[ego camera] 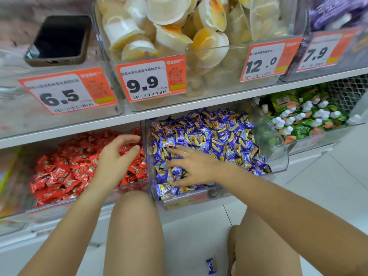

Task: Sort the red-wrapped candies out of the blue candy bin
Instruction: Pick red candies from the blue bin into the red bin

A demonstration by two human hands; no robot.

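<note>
A single wide-angle camera sits on the person's head, looking forward and steeply down at shop shelves from close range. The lower shelf's clear bin of blue candies (209, 140) fills the middle of the view, the upper shelf's price tags (149, 80) run across the top, and the person's own knees and the tiled floor (328, 186) fill the bottom. Straight edges bow near the borders.

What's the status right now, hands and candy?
Left hand open over red candy bin. Right hand open, fingers spread in blue candy bin. No red candy visible among blue. One blue candy on floor.
</note>
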